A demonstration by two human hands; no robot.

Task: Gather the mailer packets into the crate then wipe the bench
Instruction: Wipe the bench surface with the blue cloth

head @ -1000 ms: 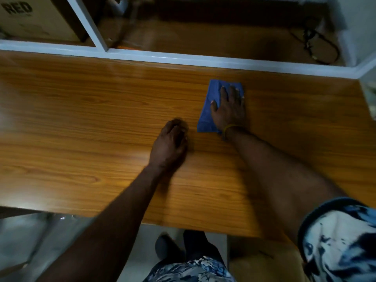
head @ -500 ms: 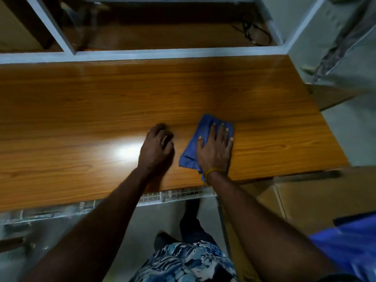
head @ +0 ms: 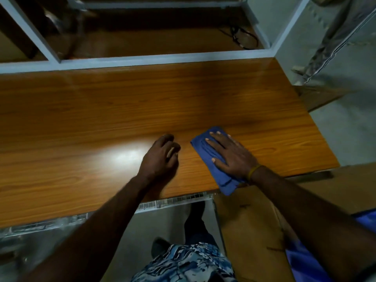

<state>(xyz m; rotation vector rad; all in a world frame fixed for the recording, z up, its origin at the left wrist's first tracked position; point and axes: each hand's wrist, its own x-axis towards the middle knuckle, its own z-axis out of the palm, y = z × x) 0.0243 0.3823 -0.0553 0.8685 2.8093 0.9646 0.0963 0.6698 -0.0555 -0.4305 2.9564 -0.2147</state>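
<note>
The right hand (head: 234,157) lies flat with straight, spread fingers on a folded blue cloth (head: 211,159), pressing it against the glossy orange-brown wood-grain tabletop (head: 101,119) near the front edge; the cloth's near corner hangs just over that edge. A yellow band (head: 253,171) circles the right wrist. The left hand (head: 160,157) rests on the tabletop just beside the cloth, apart from it, its fingers loosely curled and holding nothing. Below the tabletop's right front corner stands a brown cardboard box (head: 250,231) with a blue sheet (head: 301,259) lying inside. Behind the tabletop runs a pale blue-grey frame (head: 142,61).
</note>
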